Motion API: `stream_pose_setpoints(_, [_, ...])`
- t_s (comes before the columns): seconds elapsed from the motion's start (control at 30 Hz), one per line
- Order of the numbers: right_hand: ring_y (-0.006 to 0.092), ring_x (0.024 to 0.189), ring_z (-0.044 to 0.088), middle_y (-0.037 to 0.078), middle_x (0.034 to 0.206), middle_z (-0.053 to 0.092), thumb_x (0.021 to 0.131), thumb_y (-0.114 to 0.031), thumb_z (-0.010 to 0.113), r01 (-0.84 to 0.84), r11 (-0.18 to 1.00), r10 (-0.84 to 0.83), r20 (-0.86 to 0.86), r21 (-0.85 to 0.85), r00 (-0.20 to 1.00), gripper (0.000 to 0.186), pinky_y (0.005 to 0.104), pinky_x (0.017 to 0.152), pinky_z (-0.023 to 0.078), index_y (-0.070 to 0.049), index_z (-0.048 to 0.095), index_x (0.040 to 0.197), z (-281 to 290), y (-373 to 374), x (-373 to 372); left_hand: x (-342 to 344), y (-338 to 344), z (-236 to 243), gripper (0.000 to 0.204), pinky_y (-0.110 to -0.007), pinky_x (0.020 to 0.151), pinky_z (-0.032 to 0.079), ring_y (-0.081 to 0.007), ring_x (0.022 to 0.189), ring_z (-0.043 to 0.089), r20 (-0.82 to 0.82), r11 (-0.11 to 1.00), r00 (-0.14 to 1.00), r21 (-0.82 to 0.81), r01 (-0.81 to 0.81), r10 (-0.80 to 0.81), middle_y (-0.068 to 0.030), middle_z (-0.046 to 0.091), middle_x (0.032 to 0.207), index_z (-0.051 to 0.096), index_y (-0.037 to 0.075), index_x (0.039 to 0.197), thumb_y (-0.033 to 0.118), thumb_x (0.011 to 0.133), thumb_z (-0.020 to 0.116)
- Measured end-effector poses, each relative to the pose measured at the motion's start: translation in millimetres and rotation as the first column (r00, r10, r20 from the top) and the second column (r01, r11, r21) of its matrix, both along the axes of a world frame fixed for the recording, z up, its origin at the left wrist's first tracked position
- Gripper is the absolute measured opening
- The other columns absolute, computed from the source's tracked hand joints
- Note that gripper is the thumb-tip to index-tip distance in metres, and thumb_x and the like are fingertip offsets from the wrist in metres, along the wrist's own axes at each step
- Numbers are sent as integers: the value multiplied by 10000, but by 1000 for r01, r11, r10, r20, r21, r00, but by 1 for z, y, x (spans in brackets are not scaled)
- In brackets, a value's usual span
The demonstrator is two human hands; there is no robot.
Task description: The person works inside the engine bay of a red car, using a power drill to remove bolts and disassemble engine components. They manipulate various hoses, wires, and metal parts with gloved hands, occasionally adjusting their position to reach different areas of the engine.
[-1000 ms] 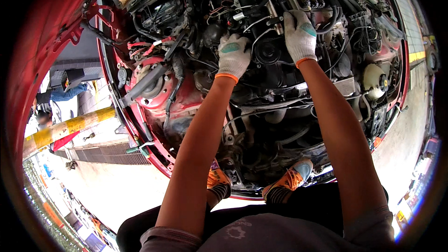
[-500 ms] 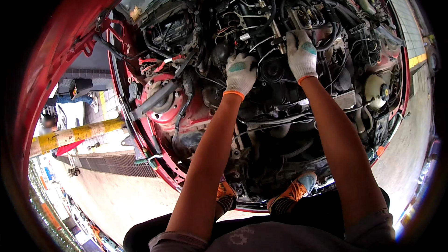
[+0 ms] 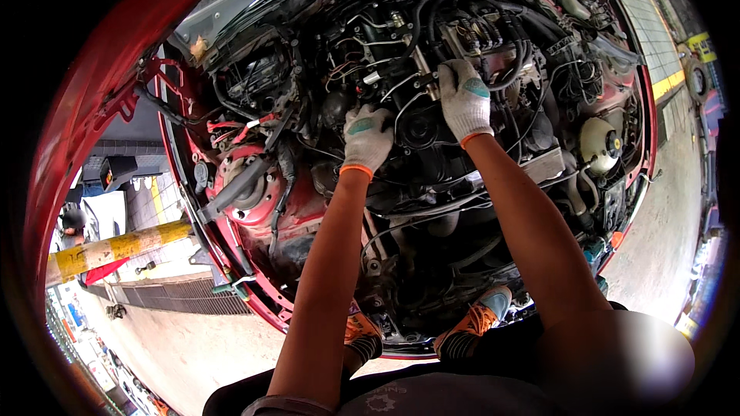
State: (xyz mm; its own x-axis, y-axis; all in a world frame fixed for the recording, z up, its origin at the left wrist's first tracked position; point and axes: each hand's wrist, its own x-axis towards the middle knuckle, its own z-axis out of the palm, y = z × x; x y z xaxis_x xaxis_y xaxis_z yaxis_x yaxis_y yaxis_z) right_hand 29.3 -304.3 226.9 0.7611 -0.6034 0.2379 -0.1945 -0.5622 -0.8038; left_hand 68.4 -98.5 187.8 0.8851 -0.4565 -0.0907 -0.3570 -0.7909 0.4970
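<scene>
Both my hands wear white knitted gloves with orange cuffs and reach into the engine bay of a red car. My left hand [image 3: 367, 139] is closed at the front of the engine [image 3: 420, 129], just right of a round black part [image 3: 334, 110]. Its fingertips are hidden, so what they grip cannot be made out. Further right, my right hand [image 3: 467, 102] bends its fingers down beside a metal rail [image 3: 422, 62] on top of the engine. Whatever lies under those fingers is out of sight. Thin metal pipes [image 3: 407, 106] run between the two hands.
Thick black hoses [image 3: 518, 69] curve beyond my right hand. A cream-coloured reservoir [image 3: 600, 144] sits at the right of the bay. The raised red hood [image 3: 92, 69] arches over the left. Outside stand a yellow-and-white post [image 3: 116, 250] and a person [image 3: 73, 219]. My orange shoes [image 3: 478, 317] show below the front edge.
The whole view has shifted, so the engine and both hands appear lower and further left. Against the engine, my hands stay in nearly the same places with fingers bent.
</scene>
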Motion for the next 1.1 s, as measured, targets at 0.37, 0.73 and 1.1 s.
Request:
stream_pose_setpoints(0.37, [461, 972, 688, 247, 1006, 722, 1009, -267, 649, 65, 998, -66, 34, 24, 997, 248, 505, 835, 549, -38, 678, 1098, -9, -7, 1, -2, -2, 6, 353, -489, 1094, 444, -412, 1264, 510, -11, 1000, 1000, -21, 3, -3, -148, 651, 1278, 738, 93, 1212, 218, 883, 715])
stream_pose_setpoints(0.73, [369, 916, 708, 204, 988, 730, 1029, -233, 644, 63, 998, -62, 57, -9, 996, 230, 416, 825, 547, -21, 695, 1105, -3, -4, 1, 4, 9, 0, 327, -500, 1076, 438, -422, 1225, 525, -38, 982, 998, -181, 49, -57, -142, 649, 1248, 745, 88, 1152, 223, 857, 700])
stream_pose_setpoints(1.1, [417, 971, 707, 217, 1028, 730, 1010, -240, 651, 40, 999, -40, 46, -11, 998, 231, 449, 837, 554, -41, 693, 1120, -5, -5, 1, -4, 1, 7, 354, -457, 1115, 435, -413, 1251, 526, -25, 996, 999, -75, -45, 43, -161, 643, 1282, 742, 65, 1204, 230, 892, 708])
